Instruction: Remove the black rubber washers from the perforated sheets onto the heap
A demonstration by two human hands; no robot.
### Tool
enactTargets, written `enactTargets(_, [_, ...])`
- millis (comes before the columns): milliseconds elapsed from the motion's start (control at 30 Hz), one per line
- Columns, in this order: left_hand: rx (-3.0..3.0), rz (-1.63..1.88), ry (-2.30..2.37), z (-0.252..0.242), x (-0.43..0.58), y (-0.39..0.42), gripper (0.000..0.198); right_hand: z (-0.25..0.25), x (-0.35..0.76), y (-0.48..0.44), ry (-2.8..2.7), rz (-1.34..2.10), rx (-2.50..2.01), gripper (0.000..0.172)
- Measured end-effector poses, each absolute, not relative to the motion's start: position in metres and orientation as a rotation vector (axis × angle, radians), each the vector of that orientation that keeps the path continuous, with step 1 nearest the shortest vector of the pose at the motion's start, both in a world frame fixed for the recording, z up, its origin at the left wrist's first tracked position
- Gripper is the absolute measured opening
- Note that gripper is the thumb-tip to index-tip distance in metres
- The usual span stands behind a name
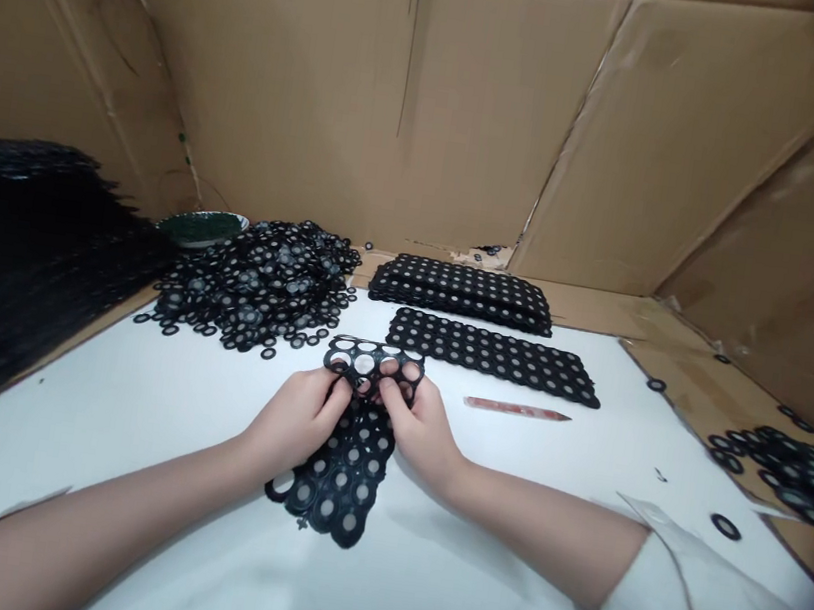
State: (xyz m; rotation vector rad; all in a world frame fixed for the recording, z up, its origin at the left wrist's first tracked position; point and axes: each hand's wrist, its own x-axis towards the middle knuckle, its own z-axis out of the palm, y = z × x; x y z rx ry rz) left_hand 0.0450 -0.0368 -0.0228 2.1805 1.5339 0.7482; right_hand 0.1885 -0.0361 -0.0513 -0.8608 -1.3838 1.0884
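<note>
Head view: on the white tabletop (205,559), a heap of loose black rings (250,283) is set far L, presumably for elbow room; a stack of black ring sheets (463,291) is parked at back, w/ a single ring sheet (495,356) laid nearer. Front-centre, the held ring sheet (355,459) is pinched by L hand (296,416) and R hand (425,439), far end tilted up, prob. for even control. A red pencil-like tool (517,409) is left beyond R hand, likely w/in reach.

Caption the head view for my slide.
Both hands hold a perforated black sheet at a white table, black rings heaped beyond.
</note>
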Motion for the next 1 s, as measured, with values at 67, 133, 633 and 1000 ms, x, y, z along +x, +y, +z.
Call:
enactTargets(67, [2.211, 0.744, 1.51, -0.0226, 0.0446, -0.037, 0.028, -0.0512, 0.1888, -0.0362, -1.388, 1.089, -0.864, 0.012])
enactTargets(133, [2.232, 0.736, 1.489, -0.0225, 0.0445, -0.0374, 0.029, -0.0505, 0.1892, -0.0366, -1.386, 1.091, -0.863, 0.012])
enactTargets(633, [2.275, 0.782, 1.538, -0.0236, 0.0452, -0.0372, 0.027, -0.0481, 0.1897, -0.0366, -1.317, 1.18, -0.815, 0.011])
enactTargets(1000, [2.304, 0.701, 1.496, -0.0215, 0.0447, -0.0367, 0.02, -0.0481, 0.1887, -0.0326, -1.202, 1.271, -0.805, 0.009])
